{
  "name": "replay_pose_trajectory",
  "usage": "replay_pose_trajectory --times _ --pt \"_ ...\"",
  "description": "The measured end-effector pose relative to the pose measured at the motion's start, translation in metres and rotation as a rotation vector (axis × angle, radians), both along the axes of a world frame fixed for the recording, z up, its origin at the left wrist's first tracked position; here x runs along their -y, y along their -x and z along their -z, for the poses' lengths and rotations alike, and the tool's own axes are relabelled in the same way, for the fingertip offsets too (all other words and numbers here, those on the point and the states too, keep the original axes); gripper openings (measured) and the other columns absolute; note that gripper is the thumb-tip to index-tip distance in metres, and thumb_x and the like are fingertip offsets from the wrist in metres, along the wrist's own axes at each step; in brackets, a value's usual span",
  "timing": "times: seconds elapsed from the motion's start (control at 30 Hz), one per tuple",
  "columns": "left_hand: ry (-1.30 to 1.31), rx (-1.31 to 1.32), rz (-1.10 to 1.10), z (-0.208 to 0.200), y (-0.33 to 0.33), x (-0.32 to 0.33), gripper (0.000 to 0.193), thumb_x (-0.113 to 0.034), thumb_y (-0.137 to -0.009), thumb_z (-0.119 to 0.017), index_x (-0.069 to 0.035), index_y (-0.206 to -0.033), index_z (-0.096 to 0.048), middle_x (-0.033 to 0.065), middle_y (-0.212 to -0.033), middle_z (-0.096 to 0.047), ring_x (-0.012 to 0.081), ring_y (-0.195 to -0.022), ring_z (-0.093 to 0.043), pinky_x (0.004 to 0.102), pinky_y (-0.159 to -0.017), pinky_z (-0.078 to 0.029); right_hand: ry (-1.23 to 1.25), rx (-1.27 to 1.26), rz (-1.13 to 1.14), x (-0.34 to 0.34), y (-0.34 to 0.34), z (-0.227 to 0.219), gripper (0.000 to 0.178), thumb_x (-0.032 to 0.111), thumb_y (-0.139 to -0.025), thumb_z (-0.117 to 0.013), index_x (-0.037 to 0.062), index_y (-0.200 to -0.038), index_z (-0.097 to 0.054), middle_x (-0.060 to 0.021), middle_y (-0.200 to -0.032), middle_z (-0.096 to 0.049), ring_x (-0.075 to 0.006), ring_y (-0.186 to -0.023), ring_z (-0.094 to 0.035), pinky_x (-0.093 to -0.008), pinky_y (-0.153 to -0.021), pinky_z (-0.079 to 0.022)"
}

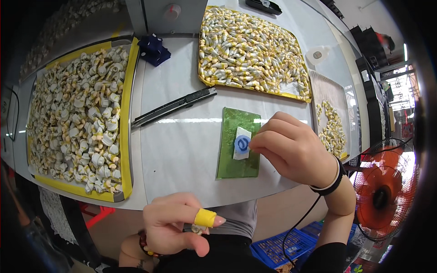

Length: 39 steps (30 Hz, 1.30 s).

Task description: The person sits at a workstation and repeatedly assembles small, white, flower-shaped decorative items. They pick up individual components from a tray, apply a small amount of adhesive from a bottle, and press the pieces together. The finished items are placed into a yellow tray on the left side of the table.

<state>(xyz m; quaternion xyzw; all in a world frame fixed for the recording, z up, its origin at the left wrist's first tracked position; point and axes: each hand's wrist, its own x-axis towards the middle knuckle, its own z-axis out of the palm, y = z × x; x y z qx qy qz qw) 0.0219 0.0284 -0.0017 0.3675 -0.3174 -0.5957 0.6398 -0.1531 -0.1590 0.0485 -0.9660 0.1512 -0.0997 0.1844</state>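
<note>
Right hand (293, 152) w/ fingers pinched at the white tag w/ blue ring (242, 144), lying on the green pad (236, 159) just under the fingertips. Left hand (180, 223) clenched on a small part (196, 229), prob metal, hard to tell.

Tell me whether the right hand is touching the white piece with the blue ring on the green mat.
Touching. The head view shows the right hand with its fingertips pressed onto the edge of the white piece, no gap between them, on the green mat.
</note>
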Motion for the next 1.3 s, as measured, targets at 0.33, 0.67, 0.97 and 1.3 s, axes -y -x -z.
replay_pose_trajectory --times 0.33,0.67,0.97,1.3 --pt "-0.131 -0.048 -0.109 -0.01 0.01 0.007 0.054 -0.041 -0.067 -0.077 0.003 -0.094 -0.06 0.0083 -0.073 -0.059 0.0133 -0.052 -0.055 0.0309 -0.053 -0.054 0.104 -0.06 -0.026 -0.001 -0.003 0.0 0.018 -0.002 -0.065 -0.064 0.0044 -0.081 -0.06 -0.0061 -0.074 -0.055 -0.0239 -0.07 -0.055 -0.0338 -0.06 -0.047" --pt "-0.301 -0.422 0.284 -0.009 0.007 0.01 0.052 -0.035 -0.074 -0.074 0.006 -0.101 -0.057 0.0127 -0.078 -0.062 0.0161 -0.059 -0.06 0.0397 -0.058 -0.056 -0.263 0.482 -0.042 -0.036 -0.009 -0.023 0.011 0.0 -0.063 -0.068 0.0067 -0.072 -0.068 -0.0021 -0.07 -0.062 -0.0151 -0.057 -0.058 -0.0246 -0.049 -0.046" --pt "-0.294 -0.757 0.658 0.003 0.007 0.018 0.038 -0.029 -0.088 -0.062 0.003 -0.106 -0.052 0.0122 -0.093 -0.065 0.0126 -0.076 -0.063 0.0273 -0.073 -0.053 -0.294 0.39 -0.095 -0.046 -0.006 -0.035 0.012 0.008 -0.069 -0.064 0.0051 -0.078 -0.071 -0.0046 -0.075 -0.063 -0.0149 -0.063 -0.058 -0.0218 -0.051 -0.047" --pt "-0.379 -0.941 0.755 0.01 0.022 0.015 0.033 -0.031 -0.09 -0.059 0.0 -0.099 -0.05 0.0081 -0.084 -0.061 0.0097 -0.069 -0.059 0.0259 -0.068 -0.052 -0.094 0.399 -0.398 -0.029 -0.003 -0.032 0.012 0.002 -0.066 -0.063 0.0003 -0.077 -0.068 -0.0072 -0.079 -0.063 -0.0161 -0.068 -0.059 -0.022 -0.054 -0.047"
